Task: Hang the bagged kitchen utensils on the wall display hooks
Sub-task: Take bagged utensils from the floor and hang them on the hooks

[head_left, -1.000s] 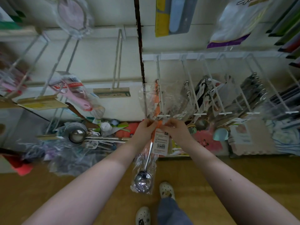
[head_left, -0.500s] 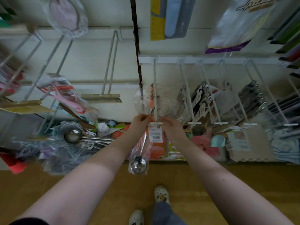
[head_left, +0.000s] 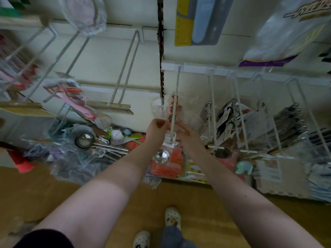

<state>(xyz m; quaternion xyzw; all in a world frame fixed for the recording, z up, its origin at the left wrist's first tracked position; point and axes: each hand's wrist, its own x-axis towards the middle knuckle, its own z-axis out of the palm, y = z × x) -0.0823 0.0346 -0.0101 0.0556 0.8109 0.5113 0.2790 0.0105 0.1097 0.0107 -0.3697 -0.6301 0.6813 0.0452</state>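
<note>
I'm pinching the bagged ladle point(head_left: 162, 156), dangling below my grip, between left hand point(head_left: 157, 127) and right hand point(head_left: 188, 136) on the hook point(head_left: 176, 83); crowding the bags point(head_left: 159, 108) just beyond risks tearing its hole.

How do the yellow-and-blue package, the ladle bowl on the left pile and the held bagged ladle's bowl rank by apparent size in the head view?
1. yellow-and-blue package, by far.
2. ladle bowl on the left pile.
3. held bagged ladle's bowl, slightly smaller; real sizes may match.
</note>
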